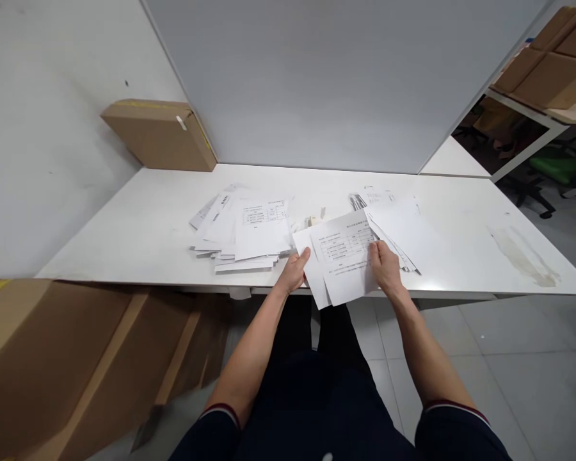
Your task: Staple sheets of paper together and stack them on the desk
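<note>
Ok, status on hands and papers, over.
Left hand, right hand: both gripping printed sheets. Left paper pile, right papers on white table. No obstruction seen at hands.

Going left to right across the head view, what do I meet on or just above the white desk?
Closed cardboard box → left pile of paper sheets → left hand → held printed sheets → right hand → brownish smear.

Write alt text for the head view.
A person's left hand and right hand hold printed sheets over the front edge of a white desk. A paper pile lies left, more papers right, a cardboard box back left.
</note>
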`<action>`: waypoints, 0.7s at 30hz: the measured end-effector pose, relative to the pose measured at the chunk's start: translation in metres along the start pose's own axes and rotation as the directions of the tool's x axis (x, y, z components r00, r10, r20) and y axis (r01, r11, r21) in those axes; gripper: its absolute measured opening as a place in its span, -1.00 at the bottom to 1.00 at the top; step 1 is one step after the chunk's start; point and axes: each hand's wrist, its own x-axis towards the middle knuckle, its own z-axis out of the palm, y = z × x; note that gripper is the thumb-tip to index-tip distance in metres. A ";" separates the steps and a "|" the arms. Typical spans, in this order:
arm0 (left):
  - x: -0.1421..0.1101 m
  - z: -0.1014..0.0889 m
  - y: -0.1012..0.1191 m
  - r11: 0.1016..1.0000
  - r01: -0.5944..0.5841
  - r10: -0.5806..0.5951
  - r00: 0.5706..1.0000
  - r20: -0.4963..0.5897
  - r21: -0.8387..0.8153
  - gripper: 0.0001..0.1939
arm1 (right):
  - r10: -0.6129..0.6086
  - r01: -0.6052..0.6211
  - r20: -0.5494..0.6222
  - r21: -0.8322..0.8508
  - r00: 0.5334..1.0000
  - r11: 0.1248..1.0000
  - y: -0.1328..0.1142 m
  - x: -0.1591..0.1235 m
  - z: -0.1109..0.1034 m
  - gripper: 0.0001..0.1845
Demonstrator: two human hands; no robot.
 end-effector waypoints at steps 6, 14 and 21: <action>0.000 0.001 0.000 0.999 -0.024 0.024 1.000 0.006 0.035 -0.52 | -0.015 0.014 0.061 0.006 0.998 1.000 -0.013 -0.011 0.020 -0.67; 0.001 -0.002 -0.003 0.995 -0.062 0.062 0.998 0.002 0.075 -0.51 | 0.023 -0.024 0.010 0.097 1.000 0.995 -0.011 -0.014 0.027 -0.51; -0.022 0.022 0.038 0.821 -0.301 0.304 0.950 0.075 0.485 -0.57 | -0.083 -0.051 0.162 0.686 0.983 0.725 -0.021 -0.002 0.006 -0.73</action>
